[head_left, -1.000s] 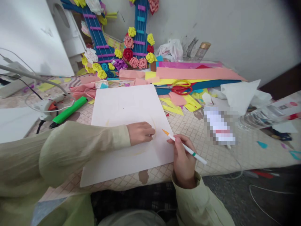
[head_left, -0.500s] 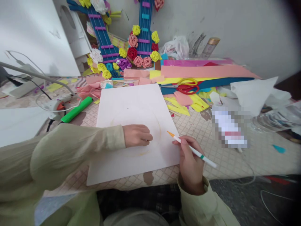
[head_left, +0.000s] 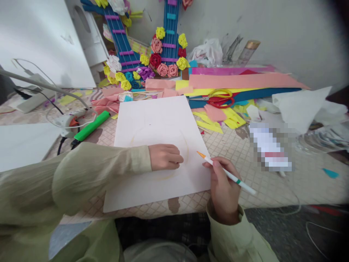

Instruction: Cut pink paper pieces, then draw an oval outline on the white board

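Note:
A sheet of white paper [head_left: 152, 112] lies before me, bearing a faint yellowish ring [head_left: 187, 143] partly covered by my left sleeve and hand. Over the ring, my left hand [head_left: 165, 157] rests on the sheet with its fingers curled together; whether something is under them is hidden. At the sheet's right edge, my right hand [head_left: 225, 182] grips a slim white marker [head_left: 230, 175] between thumb and fingers. The marker has a pointed orange tip and a green band. Its tip points up and left, seemingly just above the paper.
Scissors [head_left: 220, 98] with yellow and red handles lie among crepe paper strips [head_left: 245, 81] behind the sheet. Two guitar-like crafts [head_left: 170, 43] with paper flowers lean at the wall. A green roll [head_left: 92, 126] and power strip [head_left: 32, 92] are left; a blurred-out object [head_left: 269, 147] is right.
My left hand has slid slightly to the right across the paper. My right hand keeps the marker in the same grip. The whole view has shifted a little.

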`<state>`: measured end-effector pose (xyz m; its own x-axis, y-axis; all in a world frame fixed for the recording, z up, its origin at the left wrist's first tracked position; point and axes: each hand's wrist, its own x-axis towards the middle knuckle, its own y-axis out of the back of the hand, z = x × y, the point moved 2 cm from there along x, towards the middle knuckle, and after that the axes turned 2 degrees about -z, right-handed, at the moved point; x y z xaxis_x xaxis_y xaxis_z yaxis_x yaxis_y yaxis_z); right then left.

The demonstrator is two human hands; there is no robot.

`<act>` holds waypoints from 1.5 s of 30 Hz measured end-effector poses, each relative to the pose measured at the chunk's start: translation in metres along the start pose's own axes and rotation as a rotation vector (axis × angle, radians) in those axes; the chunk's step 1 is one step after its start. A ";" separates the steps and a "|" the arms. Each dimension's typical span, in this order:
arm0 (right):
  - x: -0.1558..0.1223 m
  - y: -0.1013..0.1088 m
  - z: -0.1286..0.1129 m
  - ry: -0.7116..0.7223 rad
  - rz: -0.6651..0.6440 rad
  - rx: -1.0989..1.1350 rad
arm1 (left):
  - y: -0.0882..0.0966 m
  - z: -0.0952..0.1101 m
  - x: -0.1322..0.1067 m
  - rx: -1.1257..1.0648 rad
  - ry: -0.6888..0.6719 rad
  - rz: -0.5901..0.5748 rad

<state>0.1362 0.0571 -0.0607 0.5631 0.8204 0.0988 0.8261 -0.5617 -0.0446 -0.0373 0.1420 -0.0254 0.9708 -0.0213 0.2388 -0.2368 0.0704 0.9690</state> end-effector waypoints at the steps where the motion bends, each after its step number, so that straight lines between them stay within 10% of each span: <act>1: 0.000 0.000 0.000 0.013 0.003 -0.015 | -0.001 -0.001 0.004 0.013 -0.030 0.002; 10: 0.001 0.000 0.001 0.010 0.021 0.004 | -0.001 0.014 -0.004 -0.063 0.021 0.148; 45: 0.001 0.001 0.001 0.008 0.012 0.086 | 0.009 0.028 -0.030 -0.178 0.091 0.067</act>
<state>0.1373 0.0571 -0.0616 0.5733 0.8126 0.1052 0.8180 -0.5600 -0.1315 -0.0693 0.1158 -0.0221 0.9545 0.0791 0.2875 -0.2982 0.2440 0.9228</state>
